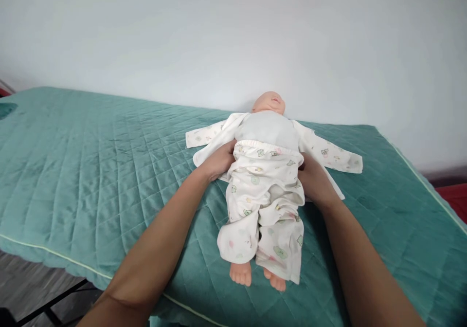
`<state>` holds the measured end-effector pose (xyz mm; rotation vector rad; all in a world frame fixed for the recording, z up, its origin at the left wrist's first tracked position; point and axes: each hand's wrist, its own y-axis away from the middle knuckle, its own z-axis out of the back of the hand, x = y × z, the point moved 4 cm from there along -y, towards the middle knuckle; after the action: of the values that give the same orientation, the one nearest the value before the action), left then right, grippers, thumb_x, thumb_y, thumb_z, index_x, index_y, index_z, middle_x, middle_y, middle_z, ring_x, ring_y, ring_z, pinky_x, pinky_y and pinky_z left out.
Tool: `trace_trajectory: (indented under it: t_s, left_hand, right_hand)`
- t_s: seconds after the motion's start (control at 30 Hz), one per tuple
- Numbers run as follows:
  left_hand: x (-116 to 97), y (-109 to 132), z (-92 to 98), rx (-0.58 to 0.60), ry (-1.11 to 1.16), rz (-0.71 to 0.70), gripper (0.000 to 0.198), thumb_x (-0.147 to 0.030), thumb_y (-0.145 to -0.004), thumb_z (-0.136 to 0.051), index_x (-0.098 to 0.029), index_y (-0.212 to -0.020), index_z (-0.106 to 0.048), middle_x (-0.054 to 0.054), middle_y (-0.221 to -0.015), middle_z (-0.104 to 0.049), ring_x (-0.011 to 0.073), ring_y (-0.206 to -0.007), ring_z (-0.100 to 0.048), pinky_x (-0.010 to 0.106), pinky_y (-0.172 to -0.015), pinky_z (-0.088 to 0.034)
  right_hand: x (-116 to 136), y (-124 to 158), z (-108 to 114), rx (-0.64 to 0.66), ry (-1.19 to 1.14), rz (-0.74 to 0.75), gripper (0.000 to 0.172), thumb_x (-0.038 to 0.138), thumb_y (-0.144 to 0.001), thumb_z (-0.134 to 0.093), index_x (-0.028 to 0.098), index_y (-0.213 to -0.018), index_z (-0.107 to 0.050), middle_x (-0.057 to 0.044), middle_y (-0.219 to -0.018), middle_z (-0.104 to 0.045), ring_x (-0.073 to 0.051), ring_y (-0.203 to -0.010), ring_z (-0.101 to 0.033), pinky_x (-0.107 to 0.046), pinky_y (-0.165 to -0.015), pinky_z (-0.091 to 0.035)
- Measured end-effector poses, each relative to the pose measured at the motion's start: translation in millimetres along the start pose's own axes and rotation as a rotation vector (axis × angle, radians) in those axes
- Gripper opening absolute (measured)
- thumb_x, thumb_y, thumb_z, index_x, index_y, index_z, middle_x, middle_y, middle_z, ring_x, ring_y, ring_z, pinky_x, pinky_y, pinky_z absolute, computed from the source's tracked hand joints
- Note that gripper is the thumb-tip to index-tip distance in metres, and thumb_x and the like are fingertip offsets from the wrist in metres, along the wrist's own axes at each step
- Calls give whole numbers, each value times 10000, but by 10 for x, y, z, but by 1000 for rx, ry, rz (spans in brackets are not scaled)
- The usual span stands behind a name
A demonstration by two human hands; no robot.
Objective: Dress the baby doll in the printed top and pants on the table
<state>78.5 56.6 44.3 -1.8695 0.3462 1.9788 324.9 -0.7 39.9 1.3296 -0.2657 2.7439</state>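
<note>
A baby doll lies on its back on the teal quilted bed cover, head toward the wall. It wears white printed trousers, and a matching open jacket lies spread under it. Bare feet stick out at the near end. My left hand grips the left side of the trousers' waistband at the doll's hip. On the other hip, my right hand closes on the waistband's right side. Cloth partly hides the fingers of both hands.
The bed runs along a plain pale wall. Its near edge, with pale piping, drops to a grey floor with a dark frame bar at lower left. A red surface shows past the right edge.
</note>
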Motion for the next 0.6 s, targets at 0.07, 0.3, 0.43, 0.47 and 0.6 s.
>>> trace_trajectory:
  t_s: [0.07, 0.3, 0.43, 0.47, 0.6]
  left_hand:
    - [49, -22, 3, -32, 40, 51, 375, -157, -685, -637, -163, -1041, -755, 88, -1121, -781, 304, -1098, -673, 456, -1014, -506]
    - [137, -55, 7, -131, 146, 123, 283, -110, -616, -570, -155, -817, -764, 51, -880, -785, 237, -873, -694, 382, -891, -532]
    - [136, -40, 37, -177, 154, 129, 257, -80, -585, -567, -150, -759, -742, 32, -782, -753, 200, -769, -663, 338, -785, -527]
    - [138, -38, 51, -200, 152, 125, 247, -73, -579, -571, -150, -748, -734, 26, -758, -742, 188, -741, -650, 323, -754, -522]
    - [155, -45, 121, -340, 235, 81, 244, -53, -565, -610, -161, -759, -712, -5, -715, -700, 141, -657, -612, 261, -651, -489]
  right_hand:
    - [-15, 1, 0, -5, 2, -57, 277, 348, -697, -733, 219, -942, -715, -33, -923, -753, -286, -936, -659, -341, -745, -483]
    - [15, 36, 15, -94, -55, -76, 198, 338, -725, -694, 204, -870, -692, -22, -844, -729, -230, -821, -615, -322, -713, -447]
    - [20, 46, 45, -139, -156, -68, 142, 312, -762, -648, 212, -853, -691, -1, -778, -695, -193, -764, -588, -295, -678, -434]
    - [13, 45, 53, -144, -180, -76, 144, 308, -760, -650, 215, -858, -701, 5, -763, -687, -185, -746, -583, -291, -670, -432]
    - [-44, 32, 52, -132, -289, -129, 166, 288, -730, -674, 232, -874, -733, 18, -743, -684, -178, -712, -590, -286, -648, -434]
